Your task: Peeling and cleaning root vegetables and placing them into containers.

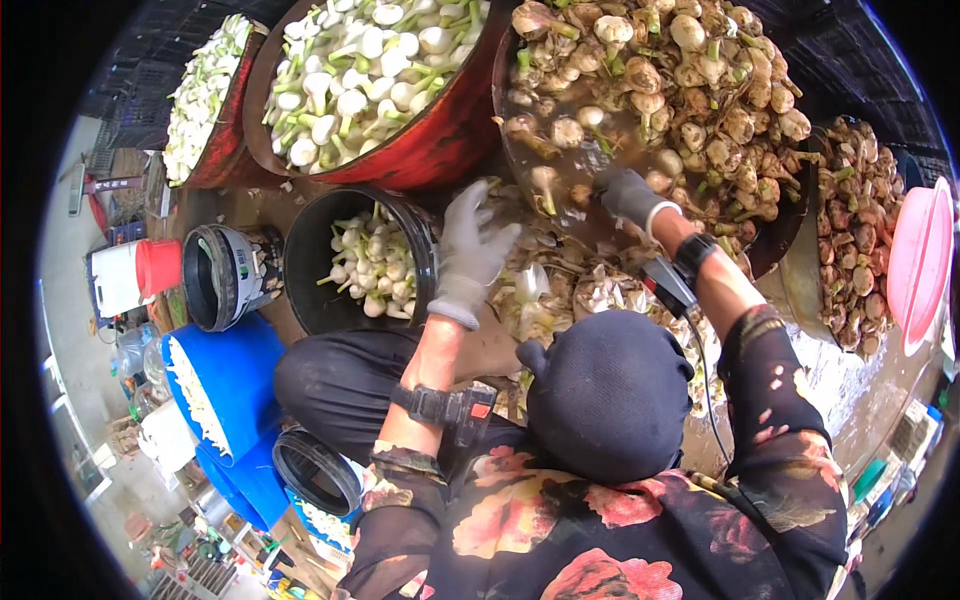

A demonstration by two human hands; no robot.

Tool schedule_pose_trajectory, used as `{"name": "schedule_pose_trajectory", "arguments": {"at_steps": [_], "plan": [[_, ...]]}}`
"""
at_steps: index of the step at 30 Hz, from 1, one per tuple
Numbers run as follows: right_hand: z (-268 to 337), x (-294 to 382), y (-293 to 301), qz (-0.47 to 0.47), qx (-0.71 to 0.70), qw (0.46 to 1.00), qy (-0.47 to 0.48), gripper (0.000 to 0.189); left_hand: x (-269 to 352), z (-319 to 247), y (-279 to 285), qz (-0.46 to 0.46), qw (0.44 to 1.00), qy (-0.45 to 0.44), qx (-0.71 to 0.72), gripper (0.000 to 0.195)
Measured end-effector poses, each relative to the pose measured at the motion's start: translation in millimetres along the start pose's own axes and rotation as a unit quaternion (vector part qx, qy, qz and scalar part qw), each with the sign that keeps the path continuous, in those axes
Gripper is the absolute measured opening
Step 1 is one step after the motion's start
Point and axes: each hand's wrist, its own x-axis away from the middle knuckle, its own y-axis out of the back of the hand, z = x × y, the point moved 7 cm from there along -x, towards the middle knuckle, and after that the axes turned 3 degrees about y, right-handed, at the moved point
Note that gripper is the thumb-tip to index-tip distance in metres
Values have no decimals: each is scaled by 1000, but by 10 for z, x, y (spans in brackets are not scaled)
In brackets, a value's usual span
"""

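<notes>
My left hand [474, 247], in a grey glove, is held palm down with its fingers apart and nothing in it, just right of a black bucket [304, 259] of peeled garlic bulbs [373, 259]. My right hand [624, 196], in a darker, wet-looking glove, reaches into muddy water in a large tub [784, 225] heaped with unpeeled, dirty garlic bulbs [739, 124]. Its fingertips are hidden, so what it touches does not show. Loose garlic skins [536, 289] lie below and between the hands.
A red drum [420, 142] full of clean white garlic stands at the top, another red container [225, 142] beside it. Blue barrels [255, 382] and a smaller bucket [247, 262] are at left. More unpeeled garlic [859, 240] and a pink basin [919, 262] are at right.
</notes>
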Motion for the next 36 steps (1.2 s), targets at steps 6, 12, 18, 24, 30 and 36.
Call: {"name": "schedule_pose_trajectory", "arguments": {"at_steps": [6, 12, 18, 24, 30, 36], "plan": [[279, 681, 572, -41, -336, 941, 3, 16, 15, -860, -496, 53, 939, -305, -148, 61], [592, 998, 658, -124, -681, 720, 44, 20, -36, -651, -653, 88, 979, -182, -5, 48], [662, 1047, 547, -160, -750, 638, -74, 17, 40, -713, -651, 81, 968, -233, -47, 47], [533, 1070, 527, -156, -668, 726, -49, 12, 77, -705, -701, 84, 967, -242, -20, 47], [551, 1146, 649, -217, -496, 833, 118, 10, 54, -675, -729, 102, 965, -242, 17, 46], [607, 1114, 538, -137, -639, 755, 50, 16, 7, -306, -868, 208, 923, 23, 322, 34]]}}
